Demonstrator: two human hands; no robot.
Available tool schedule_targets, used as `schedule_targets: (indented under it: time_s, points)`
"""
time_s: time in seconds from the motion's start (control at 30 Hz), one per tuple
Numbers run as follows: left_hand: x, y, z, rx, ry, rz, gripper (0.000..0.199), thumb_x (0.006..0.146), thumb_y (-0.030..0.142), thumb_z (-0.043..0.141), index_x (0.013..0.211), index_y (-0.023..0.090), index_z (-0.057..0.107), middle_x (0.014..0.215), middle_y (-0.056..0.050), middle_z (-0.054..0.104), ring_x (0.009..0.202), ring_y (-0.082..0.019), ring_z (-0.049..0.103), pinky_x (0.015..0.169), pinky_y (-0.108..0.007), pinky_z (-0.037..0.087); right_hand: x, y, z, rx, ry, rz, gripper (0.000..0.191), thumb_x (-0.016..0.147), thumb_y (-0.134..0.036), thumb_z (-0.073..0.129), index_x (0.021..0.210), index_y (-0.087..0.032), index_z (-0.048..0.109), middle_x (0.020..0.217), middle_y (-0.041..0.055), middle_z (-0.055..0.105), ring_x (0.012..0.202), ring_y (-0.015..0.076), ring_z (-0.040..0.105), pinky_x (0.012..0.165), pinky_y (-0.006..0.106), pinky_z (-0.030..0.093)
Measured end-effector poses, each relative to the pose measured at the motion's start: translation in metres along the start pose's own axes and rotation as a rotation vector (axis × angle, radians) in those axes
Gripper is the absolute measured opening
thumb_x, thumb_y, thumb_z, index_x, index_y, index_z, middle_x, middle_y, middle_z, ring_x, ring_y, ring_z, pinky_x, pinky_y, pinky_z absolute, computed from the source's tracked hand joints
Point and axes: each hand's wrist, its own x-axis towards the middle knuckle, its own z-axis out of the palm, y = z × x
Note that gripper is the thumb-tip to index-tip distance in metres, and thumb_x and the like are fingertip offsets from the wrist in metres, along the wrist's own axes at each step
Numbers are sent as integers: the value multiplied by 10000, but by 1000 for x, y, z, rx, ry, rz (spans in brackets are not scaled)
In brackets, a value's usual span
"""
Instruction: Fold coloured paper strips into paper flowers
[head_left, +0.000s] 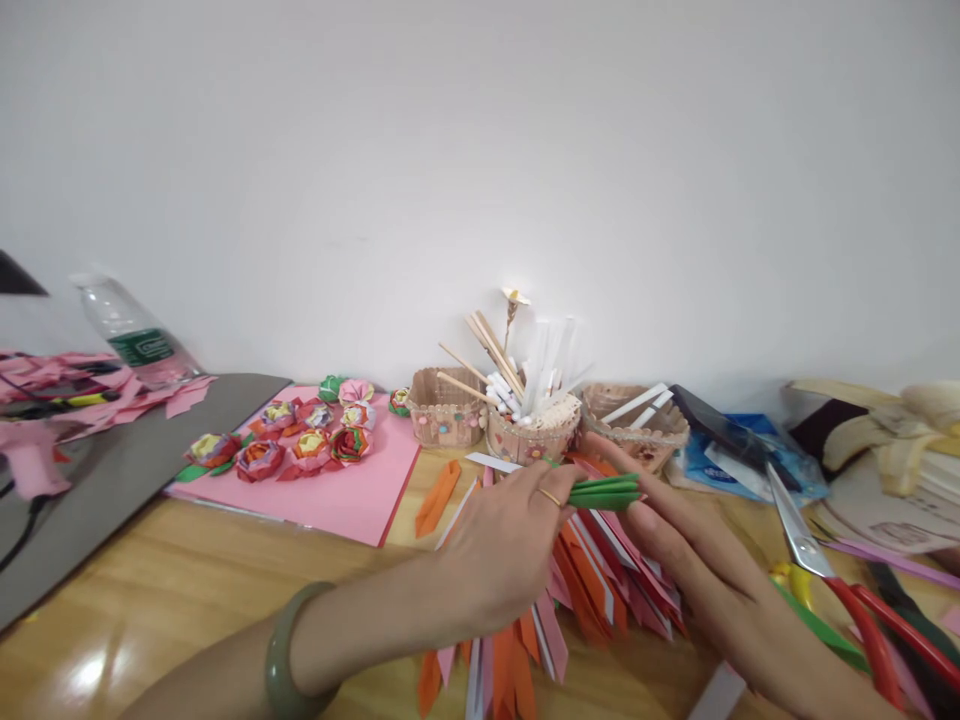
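My left hand [499,545], with a ring and a green bangle on its wrist, is closed on a small stack of folded green paper strips [604,492]. From the right, my right hand [701,560] has its thumb and a finger around the strips' free end, while another finger stretches out behind them. Under both hands, many folded paper strips [514,665] in orange, pink and white lie fanned on the wooden table. A single orange strip [437,497] lies apart, left of the pile.
Folded paper flowers [311,450] rest on a pink sheet [352,515] at left. Small decorated baskets [448,410] with sticks stand by the wall. Red-handled scissors [810,555] lie at right, near a banana peel [862,440]. At far left are a pink glue gun [30,460] and a bottle [139,335].
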Motion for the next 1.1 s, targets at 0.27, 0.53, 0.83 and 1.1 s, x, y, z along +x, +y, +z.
schedule_targets:
  time_s: [0.27,0.53,0.83,1.1]
  points:
    - [1,-5,4,90,115,-6,358,912,207,361,1242,194,499,1128,-118,603,1044,-278,538,871,-420,421,-7,10,13,-83,327,-196,217,892,-253,520,1107,-274,541,522,-91,329,398,99,319,378,216,265]
    - [0,-1,5,317,54,-8,369,930,180,313,1256,173,485,1123,-147,614,1004,-301,566,791,-434,441,3,2,10,152,266,2,224,831,-450,576,859,-228,570,491,-77,367,405,108,345,367,227,284]
    - [-1,-1,7,282,88,76,353,951,266,289,1205,146,504,1041,-137,616,947,-282,556,777,-407,427,4,0,8,44,280,34,188,843,-413,541,787,-234,555,604,-6,576,494,140,516,396,237,388]
    - [-1,1,5,292,62,49,335,960,287,258,960,155,565,879,-95,622,796,-236,549,654,-326,361,5,-4,6,-67,296,-14,179,832,-410,548,778,-240,563,583,-11,588,462,138,526,396,236,418]
